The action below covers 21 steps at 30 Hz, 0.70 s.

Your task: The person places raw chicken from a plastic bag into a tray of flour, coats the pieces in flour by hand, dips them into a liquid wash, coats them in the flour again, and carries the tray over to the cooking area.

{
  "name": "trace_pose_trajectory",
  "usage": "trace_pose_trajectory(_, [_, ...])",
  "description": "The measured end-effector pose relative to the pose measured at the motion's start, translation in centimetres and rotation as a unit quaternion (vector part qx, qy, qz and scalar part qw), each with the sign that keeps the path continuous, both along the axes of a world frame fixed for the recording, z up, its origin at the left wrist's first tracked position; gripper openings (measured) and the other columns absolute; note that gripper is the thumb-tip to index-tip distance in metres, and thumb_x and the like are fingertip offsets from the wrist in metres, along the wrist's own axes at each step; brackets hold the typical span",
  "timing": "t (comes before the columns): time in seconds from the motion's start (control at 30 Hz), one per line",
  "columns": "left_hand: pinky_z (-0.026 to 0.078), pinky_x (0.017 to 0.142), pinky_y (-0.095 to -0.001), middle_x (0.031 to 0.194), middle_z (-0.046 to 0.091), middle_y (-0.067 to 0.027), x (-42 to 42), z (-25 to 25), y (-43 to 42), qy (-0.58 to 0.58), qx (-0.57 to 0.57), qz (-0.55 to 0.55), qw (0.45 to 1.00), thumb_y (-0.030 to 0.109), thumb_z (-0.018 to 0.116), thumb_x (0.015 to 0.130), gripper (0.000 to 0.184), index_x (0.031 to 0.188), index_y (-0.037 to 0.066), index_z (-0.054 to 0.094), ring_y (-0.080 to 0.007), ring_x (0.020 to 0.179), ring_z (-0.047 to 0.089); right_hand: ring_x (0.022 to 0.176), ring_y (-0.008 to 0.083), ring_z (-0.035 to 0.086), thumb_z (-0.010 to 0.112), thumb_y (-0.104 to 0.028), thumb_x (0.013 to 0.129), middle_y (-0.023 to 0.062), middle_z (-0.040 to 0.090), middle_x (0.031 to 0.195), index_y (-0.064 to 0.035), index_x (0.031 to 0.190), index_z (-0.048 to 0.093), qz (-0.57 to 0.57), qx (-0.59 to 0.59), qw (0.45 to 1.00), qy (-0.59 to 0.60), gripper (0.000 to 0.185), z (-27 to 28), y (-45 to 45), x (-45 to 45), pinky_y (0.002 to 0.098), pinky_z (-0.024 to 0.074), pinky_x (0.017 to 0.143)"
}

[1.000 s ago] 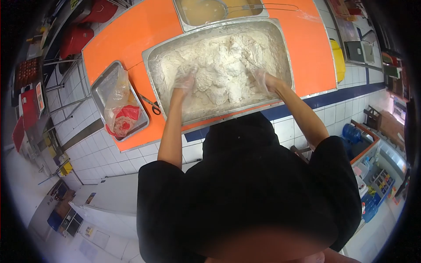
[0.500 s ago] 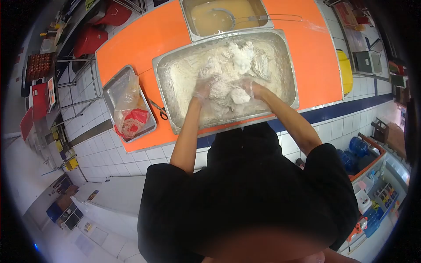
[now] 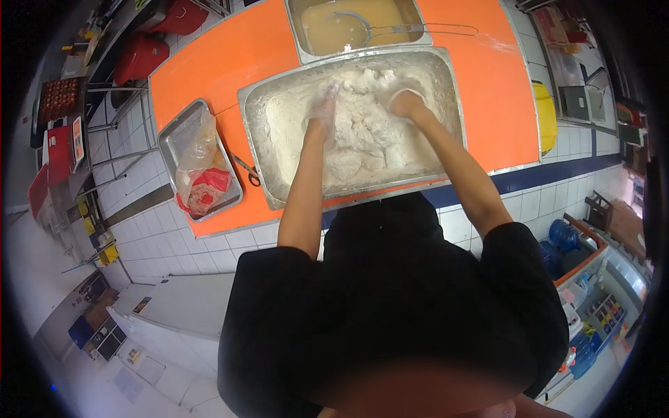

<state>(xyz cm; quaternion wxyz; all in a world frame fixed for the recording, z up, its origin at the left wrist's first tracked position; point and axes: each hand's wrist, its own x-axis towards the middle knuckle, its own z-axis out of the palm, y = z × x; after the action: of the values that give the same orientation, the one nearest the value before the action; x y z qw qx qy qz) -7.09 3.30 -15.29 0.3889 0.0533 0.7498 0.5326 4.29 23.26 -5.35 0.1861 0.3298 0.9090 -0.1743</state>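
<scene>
A large metal tray [image 3: 252,152] holds pale flour and several flour-coated pieces [image 3: 362,132] that look like meat. My left hand [image 3: 323,113], in what looks like a clear plastic glove, is in the flour left of these pieces. My right hand [image 3: 404,102] reaches into the flour at their far right side, its wrist bent inward. Motion blur and flour obscure the fingers of both hands, so whether they grip any piece does not show.
Behind the tray, a metal pan [image 3: 301,50] of yellowish liquid carries a wire-handled strainer [image 3: 418,29]. At left, a smaller tray [image 3: 235,189] holds a plastic bag [image 3: 197,150] with red parts. Scissors [image 3: 249,173] lie between the trays on the orange table [image 3: 499,111].
Both hands have moved away from me, toward the tray's far side, and spread slightly apart. The coated pieces have shifted and now lie more heaped with flour.
</scene>
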Motion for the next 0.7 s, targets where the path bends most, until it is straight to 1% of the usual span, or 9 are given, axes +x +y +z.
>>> trace_pose_trajectory(0.07, [0.030,0.122,-0.0395,0.161,0.043,-0.0152,-0.3,1.3,1.5,-0.085,-0.047,0.023,0.995,0.059,0.042,0.104,0.075,0.160,0.008,0.036,-0.0302,0.146,0.042,0.140,0.0390,0.050,0.039,-0.065,0.102,0.0243,0.055,0.148,-0.0018,0.152,0.046,-0.035,-0.111,0.993,0.000,0.081,0.3,-1.0,-0.7,0.0444,0.0366,0.117])
trace_pose_trajectory(0.17, [0.035,0.120,-0.0404,0.159,0.046,-0.0132,1.0,10.7,2.7,-0.196,-0.097,0.079,0.973,0.060,0.042,0.104,0.075,0.159,0.010,0.037,-0.0304,0.143,0.046,0.142,0.0374,0.048,0.036,-0.067,0.103,0.0213,0.050,0.154,-0.0020,0.157,0.039,-0.099,-0.329,0.933,0.110,0.084,-1.3,-0.2,-1.8,0.0431,0.0329,0.120])
trace_pose_trajectory(0.27, [0.043,0.115,-0.0418,0.153,0.052,-0.0132,-1.0,1.2,0.2,-0.349,0.192,0.083,0.913,0.055,0.044,0.104,0.069,0.157,0.011,0.039,-0.0288,0.137,0.053,0.137,0.0347,0.053,0.035,-0.067,0.103,0.0167,0.046,0.158,-0.0042,0.158,0.036,-0.111,-0.479,0.835,0.245,0.084,-3.2,-0.4,-2.3,0.0449,0.0328,0.121])
trace_pose_trajectory(0.37, [0.055,0.101,-0.0440,0.133,0.065,-0.0104,0.7,3.2,-1.8,-0.239,0.279,0.198,0.909,0.049,0.052,0.102,0.064,0.153,0.010,0.046,-0.0282,0.118,0.066,0.128,0.0309,0.060,0.040,-0.060,0.106,0.0133,0.050,0.154,-0.0049,0.158,0.035,-0.174,-0.589,0.744,0.263,0.076,-8.2,0.4,-2.5,0.0431,0.0440,0.113])
trace_pose_trajectory(0.43, [0.056,0.099,-0.0409,0.131,0.065,-0.0100,2.3,3.8,-6.3,-0.181,0.295,0.132,0.929,0.036,0.054,0.101,0.055,0.150,0.009,0.048,-0.0265,0.118,0.065,0.123,0.0281,0.062,0.047,-0.052,0.106,0.0121,0.054,0.149,-0.0045,0.155,0.040,-0.219,-0.655,0.695,0.197,0.069,-8.7,0.4,-1.6,0.0414,0.0501,0.106])
trace_pose_trajectory(0.5, [0.056,0.098,-0.0383,0.130,0.065,-0.0099,2.9,4.2,-8.0,-0.120,0.238,0.069,0.961,0.024,0.054,0.100,0.051,0.147,0.008,0.050,-0.0245,0.118,0.065,0.120,0.0256,0.064,0.055,-0.042,0.104,0.0104,0.056,0.144,-0.0044,0.151,0.045,-0.070,-0.623,0.758,0.179,0.061,-10.9,0.2,-1.0,0.0403,0.0537,0.101])
trace_pose_trajectory(0.6, [0.051,0.102,-0.0375,0.128,0.065,-0.0128,4.2,3.5,-9.6,0.068,0.101,-0.014,0.992,0.020,0.055,0.097,0.047,0.142,0.005,0.053,-0.0243,0.119,0.063,0.113,0.0295,0.067,0.069,-0.024,0.096,0.0162,0.066,0.131,-0.0019,0.140,0.055,0.089,-0.515,0.810,0.267,0.051,-4.3,-2.1,3.4,0.0418,0.0542,0.098])
trace_pose_trajectory(0.63, [0.047,0.106,-0.0391,0.128,0.065,-0.0154,4.8,1.7,-10.5,0.199,0.102,-0.041,0.974,0.025,0.055,0.098,0.046,0.140,0.004,0.055,-0.0264,0.122,0.062,0.111,0.0315,0.068,0.070,-0.023,0.094,0.0179,0.068,0.126,-0.0016,0.139,0.056,0.191,-0.362,0.854,0.321,0.052,-1.9,-3.1,5.3,0.0422,0.0544,0.098])
trace_pose_trajectory(0.7, [0.039,0.115,-0.0400,0.136,0.062,-0.0217,6.9,2.8,-10.9,0.139,0.103,0.073,0.982,0.042,0.059,0.098,0.056,0.137,0.002,0.056,-0.0329,0.136,0.052,0.111,0.0350,0.067,0.073,-0.024,0.091,0.0212,0.069,0.124,-0.0017,0.140,0.055,0.273,-0.193,0.858,0.390,0.057,-0.9,-2.9,7.0,0.0424,0.0534,0.099])
